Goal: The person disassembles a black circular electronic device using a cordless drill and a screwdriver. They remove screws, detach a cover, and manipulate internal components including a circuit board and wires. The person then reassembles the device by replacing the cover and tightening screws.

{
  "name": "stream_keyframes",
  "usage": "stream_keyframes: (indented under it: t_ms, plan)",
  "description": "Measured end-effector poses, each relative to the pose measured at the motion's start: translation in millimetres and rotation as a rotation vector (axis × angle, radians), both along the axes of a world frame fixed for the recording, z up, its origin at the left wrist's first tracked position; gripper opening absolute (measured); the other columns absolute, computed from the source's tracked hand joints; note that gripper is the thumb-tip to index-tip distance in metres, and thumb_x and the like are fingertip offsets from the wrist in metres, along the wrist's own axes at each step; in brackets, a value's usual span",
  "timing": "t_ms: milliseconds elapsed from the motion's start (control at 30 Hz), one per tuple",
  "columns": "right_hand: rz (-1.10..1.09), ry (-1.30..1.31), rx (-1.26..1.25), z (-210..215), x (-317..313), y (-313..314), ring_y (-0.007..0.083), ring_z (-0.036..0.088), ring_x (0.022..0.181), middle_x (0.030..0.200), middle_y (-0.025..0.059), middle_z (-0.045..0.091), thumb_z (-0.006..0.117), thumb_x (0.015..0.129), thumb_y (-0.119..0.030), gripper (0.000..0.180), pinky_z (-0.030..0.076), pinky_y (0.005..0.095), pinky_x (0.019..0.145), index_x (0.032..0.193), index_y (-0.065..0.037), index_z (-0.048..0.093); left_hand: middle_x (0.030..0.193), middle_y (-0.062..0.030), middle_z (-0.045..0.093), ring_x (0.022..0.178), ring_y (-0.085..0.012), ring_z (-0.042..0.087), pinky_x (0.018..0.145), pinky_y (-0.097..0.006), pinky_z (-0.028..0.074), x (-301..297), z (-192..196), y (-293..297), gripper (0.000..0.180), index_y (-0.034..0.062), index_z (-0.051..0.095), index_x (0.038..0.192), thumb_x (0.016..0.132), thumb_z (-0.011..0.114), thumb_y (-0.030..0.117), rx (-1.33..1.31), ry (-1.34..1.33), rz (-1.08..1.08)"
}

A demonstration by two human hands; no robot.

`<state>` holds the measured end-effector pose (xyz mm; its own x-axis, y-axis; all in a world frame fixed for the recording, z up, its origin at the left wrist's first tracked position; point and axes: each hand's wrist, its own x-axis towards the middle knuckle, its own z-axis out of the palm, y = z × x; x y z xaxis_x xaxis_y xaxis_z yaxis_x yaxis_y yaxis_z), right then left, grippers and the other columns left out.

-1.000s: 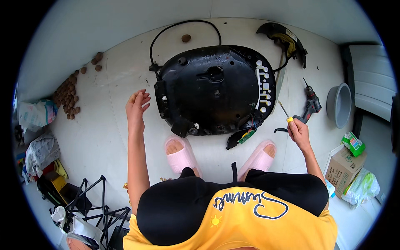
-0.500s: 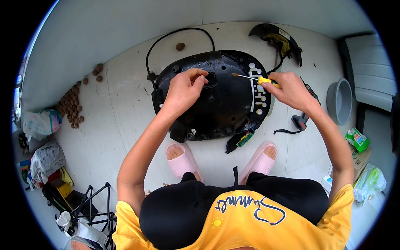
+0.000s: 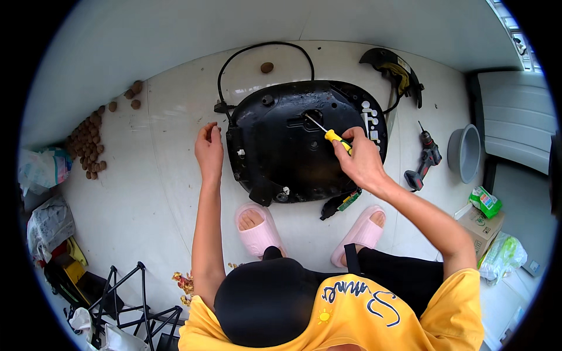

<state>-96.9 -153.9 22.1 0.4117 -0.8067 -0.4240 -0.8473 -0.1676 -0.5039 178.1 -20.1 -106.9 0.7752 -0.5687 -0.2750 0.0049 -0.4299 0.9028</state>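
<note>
A large black rounded appliance housing [image 3: 281,161] lies on the floor in front of my feet. My right hand [image 3: 362,158] grips a screwdriver [image 3: 331,136] with a yellow-and-black handle. Its shaft slants up and left, and its tip is at the round recess [image 3: 313,120] in the housing. My left hand [image 3: 209,153] is just beyond the housing's left edge, over the floor. Its thumb and fingers are drawn together; whatever they hold, if anything, is too small to make out. At the housing's near right edge sits a green circuit board [image 3: 350,200].
A black cord [image 3: 220,82] loops behind the housing. A curved black part [image 3: 404,67] lies far right. Nearer, a cordless drill [image 3: 430,155] rests beside a grey basin [image 3: 465,153]. Brown round nuts [image 3: 88,143] are heaped on the left. A folding frame [image 3: 143,292] stands near left.
My left hand has moved left, off the housing. The screwdriver has come left and its tip is now at the recess. My view has shifted, and the drill shows in full.
</note>
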Motion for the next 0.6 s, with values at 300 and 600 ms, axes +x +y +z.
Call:
stream_keyframes:
  t_ms: [300, 600]
  plan:
    - [-0.228, -0.005, -0.275, -23, 47, 28, 0.0370, 0.061, 0.061, 0.064, 0.0208, 0.060, 0.056, 0.090, -0.025, 0.032, 0.047, 0.0429, 0.057, 0.100, 0.004, 0.046, 0.119, -0.0060, 0.055, 0.110, -0.0167, 0.049, 0.093, -0.033, 0.036, -57, 2, 50, 0.060, 0.0047, 0.049, 0.127, 0.094, 0.034, 0.053, 0.021, 0.633, 0.129]
    - [0.296, 0.342, -0.475, 3, 50, 5, 0.0326, 0.061, 0.060, 0.070, 0.0157, 0.061, 0.062, 0.084, -0.022, 0.029, 0.049, 0.0405, 0.055, 0.106, -0.004, 0.054, 0.120, -0.0152, 0.052, 0.106, -0.0237, 0.050, 0.090, -0.032, 0.040, -66, -3, 44, 0.048, -0.0027, 0.048, 0.123, 0.098, 0.035, 0.037, -0.055, 0.224, 0.117]
